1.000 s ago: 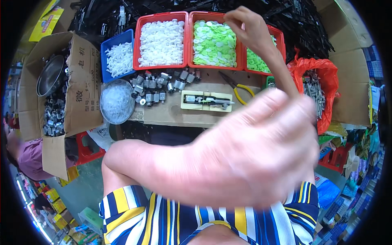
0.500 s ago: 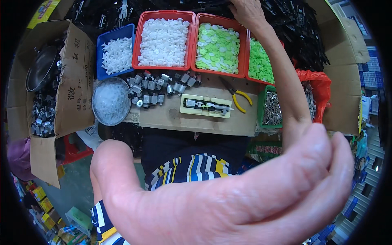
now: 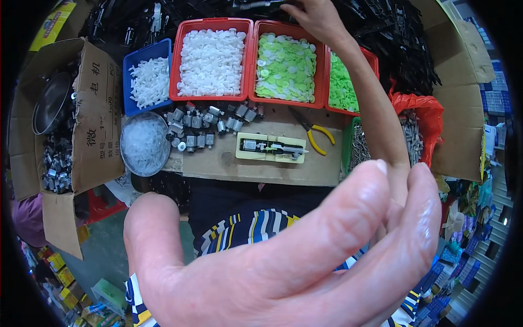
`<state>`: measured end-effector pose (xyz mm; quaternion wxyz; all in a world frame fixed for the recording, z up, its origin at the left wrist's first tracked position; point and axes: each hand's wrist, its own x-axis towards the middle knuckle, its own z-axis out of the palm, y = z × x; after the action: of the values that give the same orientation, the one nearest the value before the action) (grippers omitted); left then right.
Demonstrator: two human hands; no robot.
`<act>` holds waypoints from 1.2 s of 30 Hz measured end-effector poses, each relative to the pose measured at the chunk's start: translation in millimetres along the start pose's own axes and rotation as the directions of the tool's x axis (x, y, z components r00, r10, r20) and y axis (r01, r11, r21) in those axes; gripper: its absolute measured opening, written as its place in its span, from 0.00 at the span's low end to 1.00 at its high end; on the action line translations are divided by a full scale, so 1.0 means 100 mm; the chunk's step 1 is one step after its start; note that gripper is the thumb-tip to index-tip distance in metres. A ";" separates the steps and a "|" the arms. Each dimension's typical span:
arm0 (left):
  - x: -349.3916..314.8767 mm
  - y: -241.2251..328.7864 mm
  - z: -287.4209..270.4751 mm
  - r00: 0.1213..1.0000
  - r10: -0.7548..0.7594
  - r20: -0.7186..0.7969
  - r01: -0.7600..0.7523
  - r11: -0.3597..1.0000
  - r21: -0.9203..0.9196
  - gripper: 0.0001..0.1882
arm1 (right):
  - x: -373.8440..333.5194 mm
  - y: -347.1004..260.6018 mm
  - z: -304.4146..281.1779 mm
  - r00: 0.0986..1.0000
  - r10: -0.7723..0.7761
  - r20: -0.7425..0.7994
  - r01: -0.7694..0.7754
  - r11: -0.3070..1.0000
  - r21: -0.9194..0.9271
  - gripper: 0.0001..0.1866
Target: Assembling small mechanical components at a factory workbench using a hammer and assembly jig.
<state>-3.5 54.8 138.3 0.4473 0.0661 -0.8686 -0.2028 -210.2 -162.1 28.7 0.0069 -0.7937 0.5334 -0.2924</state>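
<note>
Right hand [image 3: 317, 19]: beyond cream jig [image 3: 248, 155], at black plastic parts [image 3: 400, 41]; grip indiscernible;
Left hand [image 3: 310, 250]: nearside of jig; loosely spread;
Black plastic parts: apparently picking; needs sure pinch

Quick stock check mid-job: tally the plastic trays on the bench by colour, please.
Red trays: 3
Blue tray: 1
Green tray: 1, partly hidden by the forearm
Total: 5
</note>
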 end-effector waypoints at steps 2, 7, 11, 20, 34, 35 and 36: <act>0.01 0.06 -0.05 1.000 0.008 0.021 -0.008 1.000 0.001 0.24 | 0.01 -0.07 -0.18 0.998 0.070 0.011 -0.070 0.996 0.048 0.10; -0.07 0.03 -0.21 0.996 -0.040 0.075 0.037 0.998 0.046 0.24 | -0.13 0.08 -0.04 0.999 0.052 0.015 -0.051 0.998 -0.041 0.13; -0.08 0.10 -0.39 0.991 -0.026 0.128 0.016 0.997 0.076 0.24 | -0.10 0.05 -0.15 0.994 0.105 0.001 -0.105 0.993 -0.056 0.14; -0.34 -0.18 -0.52 0.963 -0.167 0.211 0.105 0.955 0.279 0.18 | 0.61 -0.64 0.56 0.984 -0.040 0.174 0.062 0.990 -0.125 0.11; -0.77 -0.55 -0.76 0.883 -0.422 0.205 0.368 0.894 0.255 0.18 | 0.81 -0.81 0.71 0.994 -0.024 -0.104 0.030 0.998 0.052 0.11; -0.82 -0.57 -0.77 0.878 -0.447 0.170 0.394 0.878 0.272 0.17 | 0.75 -0.86 0.60 0.996 -0.054 -0.068 0.055 0.998 0.015 0.10; -0.87 -0.58 -0.76 0.875 -0.465 0.139 0.414 0.865 0.285 0.17 | 0.69 -0.89 0.49 0.997 -0.076 -0.034 0.075 0.997 -0.027 0.09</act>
<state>105.5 5.7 88.5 0.2862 0.2970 -0.8897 -0.1960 -94.3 -197.2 47.7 -0.0238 -0.8081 0.5068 -0.2993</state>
